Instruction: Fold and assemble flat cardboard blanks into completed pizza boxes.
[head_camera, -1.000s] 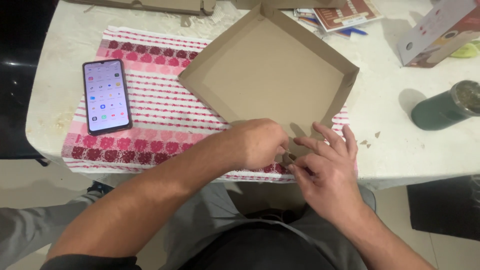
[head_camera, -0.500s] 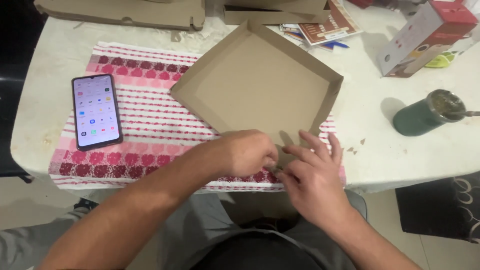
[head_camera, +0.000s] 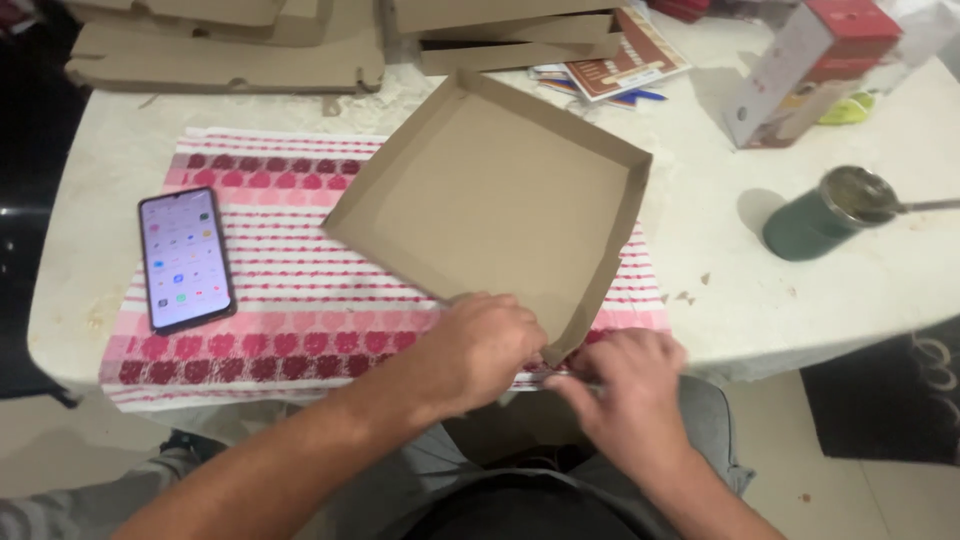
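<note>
1. Head view: a flat brown box (head_camera: 495, 205) lies open on a pink striped cloth (head_camera: 300, 290) on the white table (head_camera: 720, 260).
2. Both hands meet at the box's near corner.
3. The left hand (head_camera: 480, 350) grips that corner.
4. The right hand (head_camera: 630, 385) pinches the edge just beside it.
5. A phone (head_camera: 185, 258) lies to the left, well apart.

A shallow square brown cardboard box (head_camera: 495, 205), open and empty, lies just beyond both hands, its near corner between them. Left of the left hand (head_camera: 480, 350), a phone (head_camera: 185, 260) lies flat, screen lit. Far beyond the right hand (head_camera: 625, 395) stands a red-and-white carton (head_camera: 800, 70). Flat brown cardboard boxes (head_camera: 230, 45) are stacked at the far edge beside a brown printed leaflet (head_camera: 625, 65).
</note>
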